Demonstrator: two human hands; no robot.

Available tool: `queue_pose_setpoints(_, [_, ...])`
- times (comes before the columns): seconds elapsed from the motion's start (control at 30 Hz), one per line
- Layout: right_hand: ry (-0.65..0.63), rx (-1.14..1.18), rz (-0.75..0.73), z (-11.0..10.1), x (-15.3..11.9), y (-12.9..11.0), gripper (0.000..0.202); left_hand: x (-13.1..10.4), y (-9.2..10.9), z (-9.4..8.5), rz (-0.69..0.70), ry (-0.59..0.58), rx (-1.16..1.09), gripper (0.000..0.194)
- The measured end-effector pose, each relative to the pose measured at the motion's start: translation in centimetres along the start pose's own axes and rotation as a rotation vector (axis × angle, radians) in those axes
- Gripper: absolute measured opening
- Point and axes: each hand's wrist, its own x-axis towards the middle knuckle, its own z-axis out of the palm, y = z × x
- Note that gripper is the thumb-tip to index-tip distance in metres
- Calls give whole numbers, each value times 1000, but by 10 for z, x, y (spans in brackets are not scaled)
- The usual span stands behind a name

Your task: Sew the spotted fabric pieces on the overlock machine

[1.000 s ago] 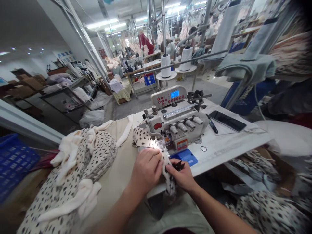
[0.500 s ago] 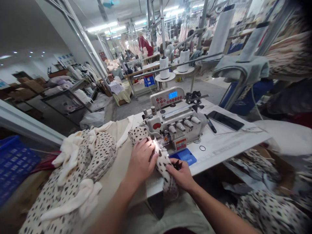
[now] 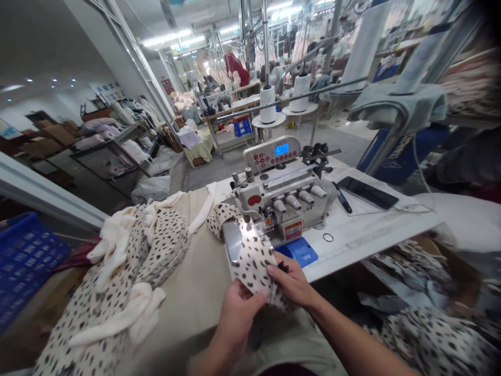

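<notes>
Daylight-white strip lamps (image 3: 168, 37) lit a crowded sewing room, where a grey floor (image 3: 207, 175) ran between the near bench (image 3: 352, 241) and farther worktables (image 3: 238, 107). White and worn along its front, the bench met a beige surface (image 3: 195, 277) at its left, on which lay a heap of black-spotted garments (image 3: 160, 245) with cream trim. An overlock machine (image 3: 279, 193) stood on the bench, its blue display lit, with a blue plate (image 3: 299, 252) at its front. Right of it lay a black phone (image 3: 368, 193), a dark cutter-like tool (image 3: 343, 198) and, nearer the front, a small black ring (image 3: 327, 237). The machine stood between the hands and the aisle; behind it, thread cones (image 3: 267, 104) and metal rods (image 3: 297, 96) partly blocked the view of the room. A blue basket (image 3: 29, 261) sat at far left, and more spotted fabric (image 3: 430, 331) was piled low at right. The spotted cloth (image 3: 256, 261) passed beneath the machine's lit needle area and hung toward the person. The left hand (image 3: 239, 310) kept its grip pinched on the near edge, while the right hand (image 3: 293, 279) had its grip closed on the right side, thumb on top, a dark pointed item (image 3: 284, 267) tucked beside the fingers.
</notes>
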Motion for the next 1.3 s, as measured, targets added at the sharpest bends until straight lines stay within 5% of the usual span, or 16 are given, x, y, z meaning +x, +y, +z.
queue_pose_setpoints(0.13, [10,10,13,1,1,-2,29,1,11,-3,87,45,-91,50])
queue_pose_setpoints(0.27, [30,55,31,4,1,-2,27,5,1,3,169,83,-224,50])
queue_pose_setpoints(0.43, [54,150,106,3,-1,3,25,4,-16,10,80,73,-11,60])
queue_pose_setpoints(0.53, [32,131,75,0,0,3,27,1,-13,6,-22,-50,96,54])
queue_pose_setpoints(0.63, [33,100,22,-1,2,2,26,-2,-5,-1,26,-141,131,43])
queue_pose_setpoints(0.83, [51,320,123,-1,-1,10,26,-8,-12,8,68,-81,-26,54])
queue_pose_setpoints(1.03, [109,454,189,-5,-5,8,34,-18,-32,12,-44,-19,197,52])
queue_pose_setpoints(1.2, [31,425,183,-8,-4,5,35,-24,-24,5,51,-137,273,48])
queue_pose_setpoints(1.3, [-19,422,197,-10,-4,6,40,-29,-19,5,145,-58,299,44])
